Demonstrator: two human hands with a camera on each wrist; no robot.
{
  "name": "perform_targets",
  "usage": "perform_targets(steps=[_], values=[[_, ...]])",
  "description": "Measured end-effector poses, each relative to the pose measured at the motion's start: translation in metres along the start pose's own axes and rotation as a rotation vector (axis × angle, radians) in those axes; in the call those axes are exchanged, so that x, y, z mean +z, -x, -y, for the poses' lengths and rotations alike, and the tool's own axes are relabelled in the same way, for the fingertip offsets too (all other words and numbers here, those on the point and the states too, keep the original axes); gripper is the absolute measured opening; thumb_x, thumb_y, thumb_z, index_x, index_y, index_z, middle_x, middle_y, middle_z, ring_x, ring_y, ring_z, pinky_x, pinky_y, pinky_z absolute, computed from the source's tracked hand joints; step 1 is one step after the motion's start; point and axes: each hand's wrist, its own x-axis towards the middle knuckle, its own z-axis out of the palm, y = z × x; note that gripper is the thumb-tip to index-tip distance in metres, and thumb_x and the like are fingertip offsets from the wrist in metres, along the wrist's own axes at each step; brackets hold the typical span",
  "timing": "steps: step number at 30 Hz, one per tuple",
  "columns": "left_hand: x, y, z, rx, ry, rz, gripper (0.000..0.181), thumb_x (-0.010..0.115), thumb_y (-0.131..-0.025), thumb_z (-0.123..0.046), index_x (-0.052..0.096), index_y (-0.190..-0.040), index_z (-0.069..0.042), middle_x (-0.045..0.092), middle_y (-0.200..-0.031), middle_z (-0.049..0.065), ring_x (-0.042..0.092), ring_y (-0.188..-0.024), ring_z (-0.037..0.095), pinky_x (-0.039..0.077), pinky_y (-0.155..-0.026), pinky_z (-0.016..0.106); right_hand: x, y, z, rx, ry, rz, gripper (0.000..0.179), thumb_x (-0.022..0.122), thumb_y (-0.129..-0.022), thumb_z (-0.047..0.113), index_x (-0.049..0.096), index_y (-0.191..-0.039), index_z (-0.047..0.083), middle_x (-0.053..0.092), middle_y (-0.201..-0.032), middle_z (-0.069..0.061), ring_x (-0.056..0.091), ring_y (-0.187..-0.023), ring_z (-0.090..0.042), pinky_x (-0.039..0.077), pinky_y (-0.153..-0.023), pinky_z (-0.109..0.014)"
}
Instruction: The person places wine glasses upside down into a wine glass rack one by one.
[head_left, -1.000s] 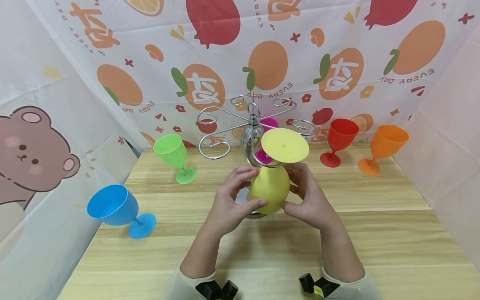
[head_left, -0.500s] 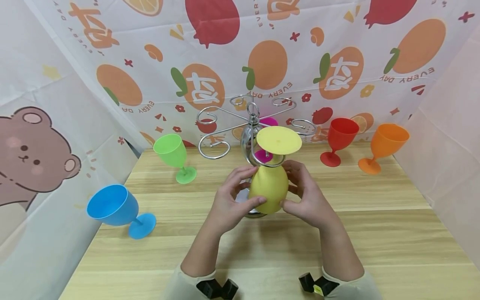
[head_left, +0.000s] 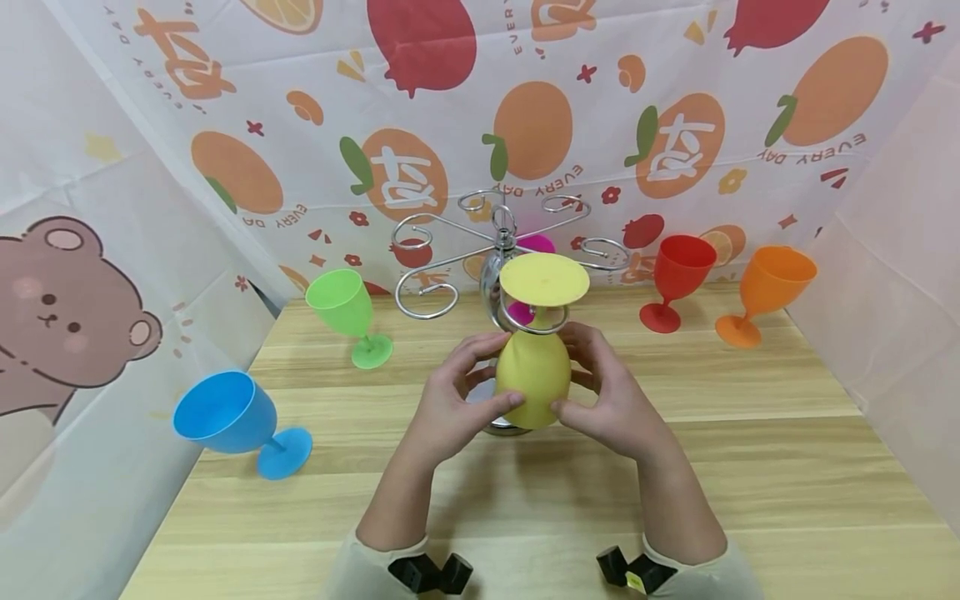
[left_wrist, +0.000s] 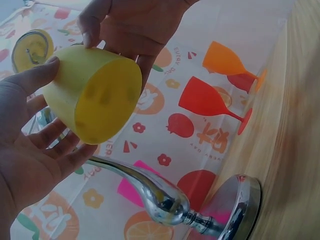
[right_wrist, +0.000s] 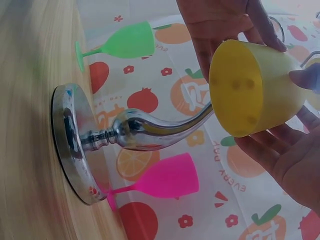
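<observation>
A yellow plastic goblet [head_left: 534,379] is upside down at the front hook of a chrome glass rack [head_left: 505,239], its round foot above the hook's wire loop and its bowl below. My left hand [head_left: 465,400] holds the bowl from the left, thumb at the front. From the other side my right hand [head_left: 611,400] grips the same bowl, fingers behind and thumb near the rim. Both wrist views look into the goblet's open mouth [left_wrist: 107,100]. The rack's curved chrome stem [right_wrist: 150,131] rises from a round base [right_wrist: 75,142] on the table.
Green [head_left: 341,302] and blue goblets [head_left: 225,412] stand on the left of the wooden table [head_left: 712,492]. Red [head_left: 682,267] and orange goblets [head_left: 776,279] stand back right. Behind the rack is a magenta goblet [right_wrist: 170,176]. A fruit-print cloth [head_left: 300,167] hangs at the back.
The yellow goblet's foot has swung left over the hook loop, and the goblet is now more upright. Both hands have shifted slightly left with it.
</observation>
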Motion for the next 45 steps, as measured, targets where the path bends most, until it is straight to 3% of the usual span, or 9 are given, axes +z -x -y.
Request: perform_targets(steps=[10,16,25,40,45], values=[[-0.005,0.0,-0.002,-0.025,0.033,0.018,0.06,0.082,-0.077,-0.002,0.06,-0.132,-0.014,0.057,-0.134,0.002,0.054,-0.126,0.022,0.049,-0.103,0.039,0.001,0.001,0.005,-0.013,0.03,0.007,0.077,0.074,-0.074,0.001,0.041,-0.141,0.021,0.05,-0.139,0.002,0.05,-0.127,-0.024,0.048,-0.101,-0.052],[-0.006,0.0,-0.002,-0.007,0.036,0.037,0.059,0.082,-0.076,-0.001,0.06,-0.13,-0.012,0.059,-0.132,0.003,0.054,-0.126,0.022,0.05,-0.102,0.04,0.0,0.002,0.006,-0.011,0.05,0.017,0.079,0.076,-0.073,0.0,0.041,-0.14,0.021,0.049,-0.139,0.003,0.049,-0.128,-0.023,0.048,-0.101,-0.053],[-0.007,0.0,-0.002,-0.019,0.002,0.061,0.058,0.083,-0.077,-0.003,0.061,-0.128,-0.02,0.059,-0.132,-0.003,0.052,-0.129,0.018,0.049,-0.103,0.038,-0.003,0.002,0.003,-0.011,0.076,0.039,0.082,0.078,-0.072,-0.002,0.04,-0.141,0.023,0.049,-0.139,0.002,0.049,-0.13,-0.024,0.046,-0.102,-0.055],[-0.001,0.001,-0.002,-0.008,-0.063,0.053,0.058,0.084,-0.075,-0.005,0.062,-0.128,-0.017,0.059,-0.131,-0.003,0.053,-0.126,0.016,0.05,-0.101,0.035,-0.011,0.0,-0.003,0.026,0.043,0.075,0.1,0.085,-0.071,0.004,0.028,-0.149,0.032,0.043,-0.146,0.003,0.049,-0.132,-0.028,0.046,-0.103,-0.053],[0.0,0.0,-0.001,-0.018,-0.065,0.047,0.059,0.084,-0.076,-0.006,0.062,-0.129,-0.017,0.058,-0.132,-0.003,0.053,-0.125,0.016,0.05,-0.101,0.035,-0.012,-0.002,-0.006,0.042,0.021,0.079,0.095,0.083,-0.073,0.003,0.03,-0.147,0.027,0.043,-0.145,0.001,0.047,-0.133,-0.029,0.046,-0.104,-0.053]])
